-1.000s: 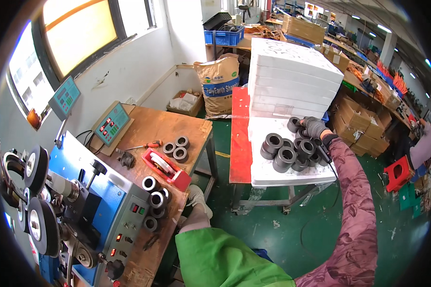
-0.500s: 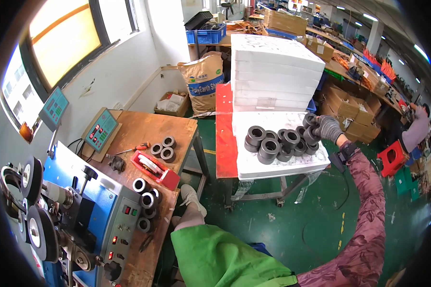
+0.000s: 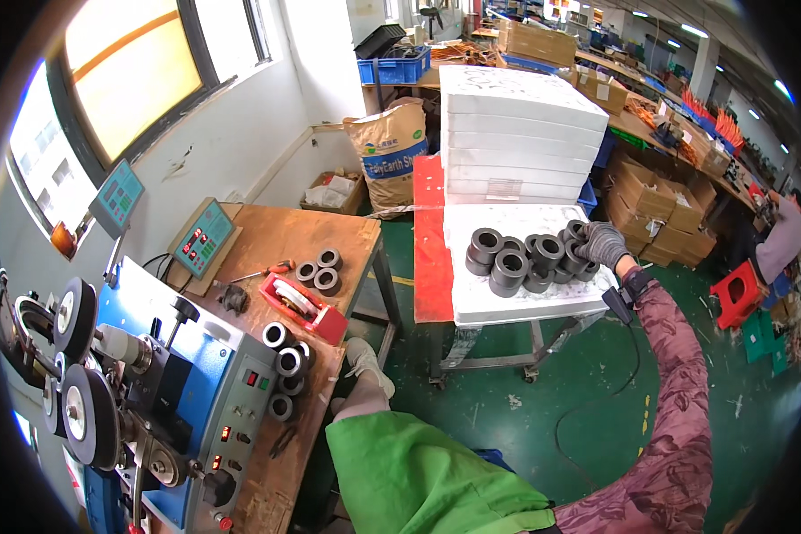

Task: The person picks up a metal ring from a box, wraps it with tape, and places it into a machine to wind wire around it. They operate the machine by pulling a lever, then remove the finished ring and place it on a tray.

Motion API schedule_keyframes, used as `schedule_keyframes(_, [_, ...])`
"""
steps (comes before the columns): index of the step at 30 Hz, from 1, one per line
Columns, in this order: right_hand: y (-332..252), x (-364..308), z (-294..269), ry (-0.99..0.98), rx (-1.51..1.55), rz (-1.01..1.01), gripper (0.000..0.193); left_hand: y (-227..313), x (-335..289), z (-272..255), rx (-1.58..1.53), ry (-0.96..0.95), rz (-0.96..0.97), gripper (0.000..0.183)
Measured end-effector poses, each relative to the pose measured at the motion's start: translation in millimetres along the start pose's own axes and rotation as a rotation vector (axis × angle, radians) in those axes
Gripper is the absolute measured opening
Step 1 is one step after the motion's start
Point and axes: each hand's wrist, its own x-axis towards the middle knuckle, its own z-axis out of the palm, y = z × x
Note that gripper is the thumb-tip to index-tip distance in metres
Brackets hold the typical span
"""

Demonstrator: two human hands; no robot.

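My right hand (image 3: pixel 604 245), in a grey striped glove, is at the right end of a cluster of thick black rings (image 3: pixel 508 268). Its fingers curl against a black ring (image 3: pixel 575 258) at that end; how firmly they hold it is partly hidden. Several of the rings are stacked, and they stand close together on a white foam slab (image 3: pixel 534 305) on a wheeled stand. My left hand is out of view.
Tall white foam blocks (image 3: pixel 521 133) rise behind the rings. At left, a wooden bench (image 3: pixel 320 233) carries more black rings (image 3: pixel 291 362), a red tape dispenser (image 3: pixel 304 307), a screwdriver (image 3: pixel 271 269) and a blue machine (image 3: pixel 206 392) with black wheels. A person (image 3: pixel 777 236) sits far right, beside a red stool (image 3: pixel 736 294).
My right hand has shifted slightly left against the cluster, and the rings at its right end sit closer to the others. The whole view has swung a little left.
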Motion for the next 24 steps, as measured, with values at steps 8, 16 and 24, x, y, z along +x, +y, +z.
schedule_keyframes(8, [0.5, 6.3, 3.9, 0.014, -0.088, -0.035, 0.040, 9.6, -11.0, -9.4, -0.012, -0.039, -0.046, 0.079])
schedule_keyframes(16, [9.0, 3.6, -26.0, 0.146, -0.006, -0.106, 0.040, 17.7, -20.4, -15.2, -0.011, -0.057, -0.071, 0.082])
schedule_keyframes(24, [-36.0, -9.5, -60.9, 0.169, 0.005, -0.421, 0.041, 33.6, -26.8, -24.6, -0.020, -0.081, -0.084, 0.085])
